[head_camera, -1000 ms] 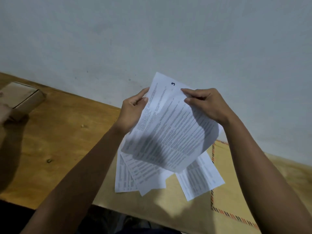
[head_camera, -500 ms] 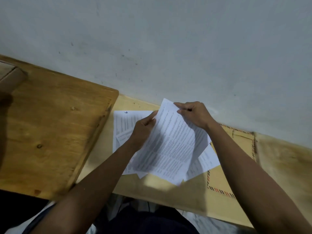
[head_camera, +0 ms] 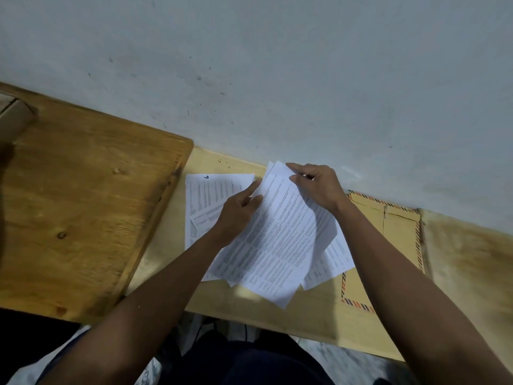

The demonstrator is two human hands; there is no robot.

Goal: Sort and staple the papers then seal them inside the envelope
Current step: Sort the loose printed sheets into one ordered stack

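At the far left a cardboard box [head_camera: 12, 118] is left on the darker wooden board [head_camera: 83, 207], well apart from the work, probably so that it stays out of the way. On the paler table [head_camera: 277, 309] loose sheets [head_camera: 211, 195] are spread flat, one marked with a handwritten number at its top, seemingly so that the numbers can be read while sorting. The stack of papers [head_camera: 277, 240] is gripped at its left edge by the left hand [head_camera: 236, 215], forefinger stretched along the sheet, and its top corner is pinched by the right hand [head_camera: 316, 187], apparently so that pages can be leafed apart. The envelope [head_camera: 388, 232] lies flat at the right, partly under the sheets, kept near for later. No stapler is seen.
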